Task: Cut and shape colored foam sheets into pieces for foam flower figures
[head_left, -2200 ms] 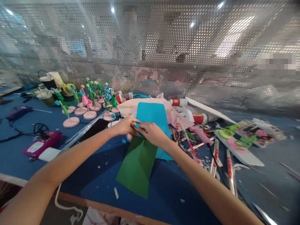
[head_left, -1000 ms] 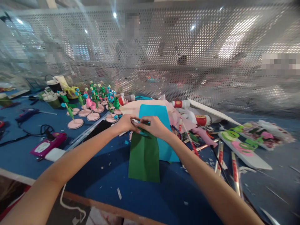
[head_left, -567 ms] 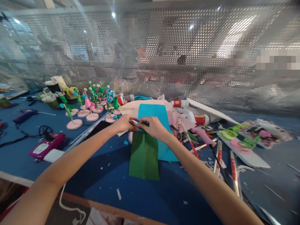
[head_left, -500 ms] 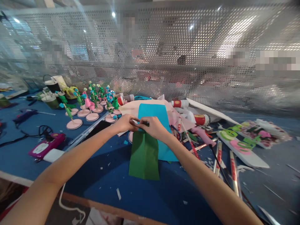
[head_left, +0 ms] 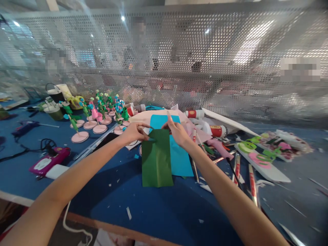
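Below the fingers (head_left: 143,125) spreads the tabletop (head_left: 97,201); a blue sheet (head_left: 181,160) lies beyond them and reaches nearer beneath the right hand (head_left: 179,134). A green sheet (head_left: 156,164) hangs from between the fingers, long axis running near to far, neither hand clearly nearer. The left hand (head_left: 133,133) pinches its far left corner; the right's fingers stand parted at the far right corner, grip unclear.

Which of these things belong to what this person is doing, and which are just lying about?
In use:
- green sheet, left hand at its left edge, right hand at its upper right corner

Apparently just lying about:
- blue sheet, behind the green one
- purple device
- paper scraps
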`<state>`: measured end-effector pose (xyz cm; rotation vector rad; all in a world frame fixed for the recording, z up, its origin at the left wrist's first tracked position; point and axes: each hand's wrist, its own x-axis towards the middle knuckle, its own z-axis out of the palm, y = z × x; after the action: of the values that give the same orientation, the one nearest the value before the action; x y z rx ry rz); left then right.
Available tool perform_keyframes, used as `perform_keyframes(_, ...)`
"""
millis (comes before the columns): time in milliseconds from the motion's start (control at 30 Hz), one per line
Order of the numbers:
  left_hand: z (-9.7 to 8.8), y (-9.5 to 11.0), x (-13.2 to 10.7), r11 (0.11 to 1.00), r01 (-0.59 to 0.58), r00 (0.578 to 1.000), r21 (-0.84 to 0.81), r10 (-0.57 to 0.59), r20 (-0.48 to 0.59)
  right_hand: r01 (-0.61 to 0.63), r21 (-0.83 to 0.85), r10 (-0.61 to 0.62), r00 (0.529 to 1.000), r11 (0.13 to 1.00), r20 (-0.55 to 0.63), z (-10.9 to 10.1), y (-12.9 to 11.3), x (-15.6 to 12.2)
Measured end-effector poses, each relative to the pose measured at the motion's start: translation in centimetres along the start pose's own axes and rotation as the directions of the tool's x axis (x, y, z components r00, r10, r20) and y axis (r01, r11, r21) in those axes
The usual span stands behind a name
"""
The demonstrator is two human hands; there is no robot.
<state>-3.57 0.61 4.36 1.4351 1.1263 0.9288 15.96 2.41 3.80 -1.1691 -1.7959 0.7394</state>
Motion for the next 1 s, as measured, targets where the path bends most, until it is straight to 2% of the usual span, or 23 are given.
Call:
perform_keyframes(100, 0.0, 0.1, -0.1, 1.000, -0.005, 1.000, -0.004, 0.005, -0.005, 0.000, 0.062, -0.002, 0.999, 0.998, 0.038, -0.3, 0.0, 0.1)
perform_keyframes(167, 0.0, 0.1, -0.1, 1.000, -0.013, 1.000, -0.004, 0.013, 0.002, 0.009, 0.036, -0.011, 0.999, 0.999, 0.049, -0.4, -0.3, 0.1)
perform_keyframes(433, 0.1, -0.4, 0.2, 0.999, -0.020, 0.999, -0.036, 0.022, 0.037, 0.215, -0.110, -0.200, 0.971, 0.970, 0.131, -0.2, -2.6, -1.0)
perform_keyframes(667, 0.4, -0.3, -0.1, 1.000, -0.014, 0.998, 0.006, 0.014, 0.064, 0.188, -0.214, -0.175, 0.981, 0.958, 0.078, 1.3, -2.6, -1.5)
perform_keyframes(867, 0.5, -0.7, 0.0, 0.994, -0.071, 0.995, 0.081, 0.064, 0.081, 0.208, -0.248, -0.178, 0.974, 0.946, 0.140, 1.1, -2.4, -1.4)
perform_keyframes(1000, 0.6, -0.8, 0.0, 0.998, -0.037, 0.992, 0.041, 0.032, 0.118, 0.212, -0.210, -0.178, 0.969, 0.954, 0.170, 1.1, -2.3, -1.4)
